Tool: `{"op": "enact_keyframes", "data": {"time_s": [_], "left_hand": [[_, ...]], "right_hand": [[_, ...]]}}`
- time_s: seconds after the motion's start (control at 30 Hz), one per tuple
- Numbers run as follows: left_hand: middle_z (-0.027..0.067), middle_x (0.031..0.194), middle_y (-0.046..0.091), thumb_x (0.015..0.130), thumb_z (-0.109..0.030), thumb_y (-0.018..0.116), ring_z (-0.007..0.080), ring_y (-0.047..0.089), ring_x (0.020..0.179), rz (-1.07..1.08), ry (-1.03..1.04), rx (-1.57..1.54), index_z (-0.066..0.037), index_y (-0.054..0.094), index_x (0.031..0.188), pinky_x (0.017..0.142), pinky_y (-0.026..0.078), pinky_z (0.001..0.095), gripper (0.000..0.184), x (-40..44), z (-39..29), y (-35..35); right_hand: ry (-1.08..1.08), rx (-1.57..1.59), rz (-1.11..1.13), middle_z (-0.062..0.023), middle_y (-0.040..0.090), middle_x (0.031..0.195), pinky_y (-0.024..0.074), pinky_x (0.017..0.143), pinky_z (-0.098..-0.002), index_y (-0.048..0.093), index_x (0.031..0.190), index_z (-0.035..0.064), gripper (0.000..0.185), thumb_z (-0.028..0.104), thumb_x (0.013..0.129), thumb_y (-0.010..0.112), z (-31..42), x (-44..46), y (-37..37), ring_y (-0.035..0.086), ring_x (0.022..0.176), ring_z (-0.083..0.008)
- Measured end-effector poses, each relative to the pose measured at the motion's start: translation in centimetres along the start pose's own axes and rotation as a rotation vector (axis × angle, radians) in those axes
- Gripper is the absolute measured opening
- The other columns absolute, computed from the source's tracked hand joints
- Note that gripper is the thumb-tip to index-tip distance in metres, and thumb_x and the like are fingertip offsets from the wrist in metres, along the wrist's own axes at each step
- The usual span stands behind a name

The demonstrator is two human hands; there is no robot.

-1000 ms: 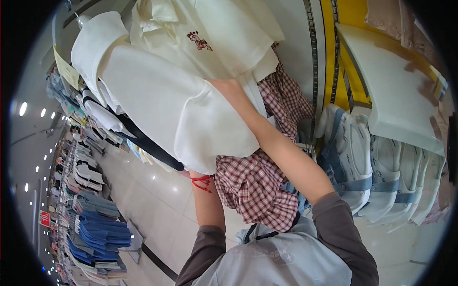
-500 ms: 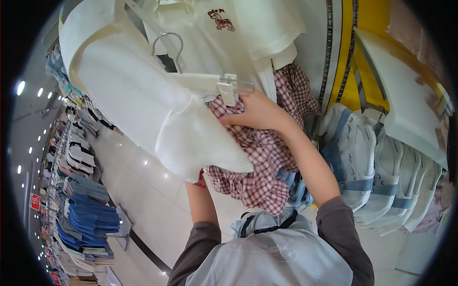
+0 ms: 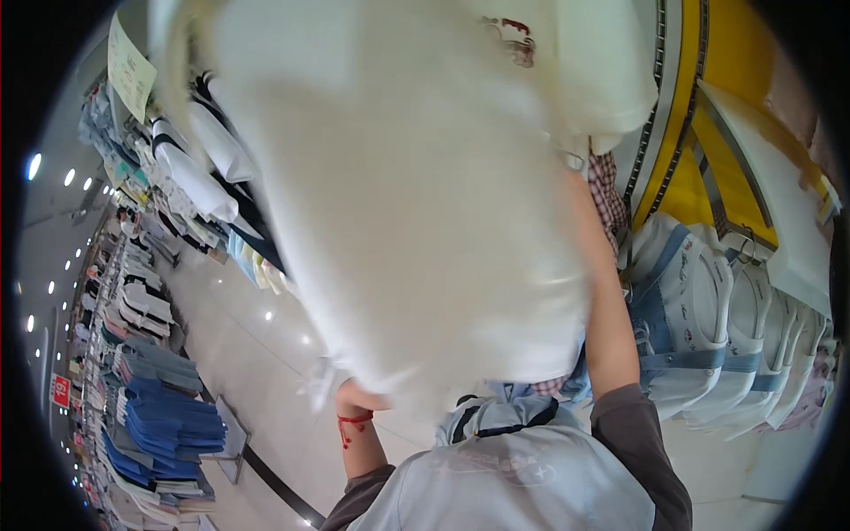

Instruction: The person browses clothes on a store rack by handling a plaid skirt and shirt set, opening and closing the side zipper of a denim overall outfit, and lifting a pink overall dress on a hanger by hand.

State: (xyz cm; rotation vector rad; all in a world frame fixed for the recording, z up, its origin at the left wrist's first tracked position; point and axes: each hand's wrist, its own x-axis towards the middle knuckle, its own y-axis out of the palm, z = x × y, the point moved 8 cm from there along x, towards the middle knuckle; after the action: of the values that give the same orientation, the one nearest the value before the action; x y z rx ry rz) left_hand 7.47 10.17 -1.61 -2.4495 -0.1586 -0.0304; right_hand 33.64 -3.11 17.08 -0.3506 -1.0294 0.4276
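Note:
A large white garment (image 3: 425, 221), smeared by motion, fills the middle of the head view. My left hand (image 3: 361, 397), with a red cord bracelet (image 3: 352, 418) on its wrist, is at the garment's lower left edge. Its fingers are hidden by the cloth, and a small whitish blurred thing (image 3: 320, 386) is beside it. My right forearm (image 3: 607, 301) reaches up along the garment's right side, with the hand behind the cloth. Near that wrist show a strip of red checked fabric (image 3: 605, 199) and part of a metal hook (image 3: 574, 161). Behind hangs a cream shirt (image 3: 606, 71) with a dark red embroidered figure.
White and denim-blue tops (image 3: 686, 323) hang on a rail at right, under a white shelf panel (image 3: 761, 186) on a yellow wall. Racks of blue garments (image 3: 173, 416) and white and black clothes (image 3: 208, 168) line the left. Between them runs a pale tiled floor (image 3: 274, 354).
The white garment has swung right and nearer, now covering the hanger clip and most of the checked fabric. My left hand has come out at its lower left; my right hand has gone behind it.

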Motion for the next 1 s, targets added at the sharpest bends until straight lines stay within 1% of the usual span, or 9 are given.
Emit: {"op": "enact_keyframes", "data": {"time_s": [0.1,0.13,0.27,0.33,0.47,0.67,0.8,0.83,1.0], "left_hand": [[0.0100,0.116,0.054,0.086,-0.021,0.058,0.0211,0.050,0.107,0.080,-0.213,-0.046,0.000,0.051,0.117,0.086,0.042,0.0308,0.038,0.1,7.9,-2.7],[0.0087,0.114,0.056,0.087,-0.020,0.057,0.0182,0.051,0.106,0.063,-0.520,-0.230,-0.001,0.053,0.115,0.087,0.041,0.0286,0.034,-0.2,12.3,-4.1],[0.0079,0.111,0.057,0.089,-0.022,0.052,0.0162,0.053,0.104,-0.500,-0.136,-0.454,-0.003,0.049,0.117,0.089,0.042,0.0289,0.033,4.3,11.1,-15.1],[0.0101,0.120,0.052,0.089,-0.023,0.052,0.0188,0.049,0.111,-0.615,0.063,-0.483,-0.003,0.044,0.123,0.094,0.039,0.0310,0.040,7.6,8.1,-18.9],[0.0138,0.131,0.041,0.089,-0.022,0.051,0.0201,0.041,0.121,-0.572,0.398,-0.563,-0.001,0.031,0.131,0.102,0.030,0.0336,0.051,15.3,1.8,-22.8],[0.0117,0.119,0.051,0.086,-0.012,0.056,0.0172,0.047,0.111,-0.397,0.538,-0.887,0.005,0.042,0.122,0.094,0.037,0.0297,0.043,19.9,-5.2,-23.2],[0.0091,0.110,0.052,0.084,-0.013,0.057,0.0160,0.049,0.101,-0.615,0.436,-0.826,0.005,0.051,0.112,0.088,0.037,0.0277,0.034,15.6,-5.0,-23.0],[0.0106,0.109,0.049,0.082,-0.013,0.059,0.0189,0.047,0.102,-0.801,0.586,-0.430,0.004,0.053,0.109,0.088,0.036,0.0295,0.032,13.3,-6.3,-24.0],[0.0143,0.109,0.037,0.072,-0.014,0.068,0.0253,0.039,0.095,-1.207,0.732,0.135,-0.002,0.064,0.091,0.079,0.037,0.0325,0.023,3.7,-11.7,-22.7]], "right_hand": [[0.008,-0.059,-0.018,-0.0151,0.057,0.102,0.0465,0.077,-0.0388,0.061,0.098,0.0064,0.031,0.019,0.070,0.063,0.8,0.2,0.1,0.056,0.089,-0.0350],[0.008,-0.078,-0.020,-0.0150,0.057,0.102,0.0464,0.077,-0.0388,0.061,0.098,0.0064,0.031,0.019,0.071,0.063,1.2,0.3,0.2,0.056,0.088,-0.0349],[-0.002,-0.144,-0.033,-0.0147,0.057,0.101,0.0462,0.076,-0.0387,0.061,0.098,0.0064,0.030,0.019,0.071,0.063,2.6,0.7,0.8,0.056,0.088,-0.0344],[-0.012,-0.178,-0.039,-0.0146,0.057,0.100,0.0461,0.076,-0.0387,0.061,0.098,0.0064,0.030,0.019,0.071,0.063,3.4,0.8,1.2,0.056,0.087,-0.0342],[-0.031,-0.246,-0.038,-0.0143,0.057,0.099,0.0459,0.075,-0.0386,0.061,0.098,0.0064,0.030,0.020,0.071,0.063,5.2,1.2,2.0,0.056,0.086,-0.0337],[-0.095,-0.351,-0.007,-0.0138,0.056,0.098,0.0456,0.074,-0.0385,0.061,0.098,0.0064,0.030,0.020,0.071,0.063,8.5,1.5,3.5,0.055,0.085,-0.0331],[-0.192,-0.399,0.074,-0.0135,0.056,0.097,0.0454,0.073,-0.0385,0.061,0.098,0.0064,0.030,0.020,0.071,0.063,11.5,1.7,5.3,0.055,0.084,-0.0326],[-0.218,-0.406,0.099,-0.0134,0.056,0.096,0.0454,0.073,-0.0384,0.061,0.098,0.0064,0.030,0.020,0.071,0.063,12.3,1.8,6.0,0.055,0.084,-0.0325],[-0.356,-0.443,0.246,-0.0130,0.056,0.095,0.0451,0.072,-0.0384,0.061,0.098,0.0064,0.030,0.020,0.072,0.063,15.8,2.7,10.5,0.055,0.083,-0.0319]]}}
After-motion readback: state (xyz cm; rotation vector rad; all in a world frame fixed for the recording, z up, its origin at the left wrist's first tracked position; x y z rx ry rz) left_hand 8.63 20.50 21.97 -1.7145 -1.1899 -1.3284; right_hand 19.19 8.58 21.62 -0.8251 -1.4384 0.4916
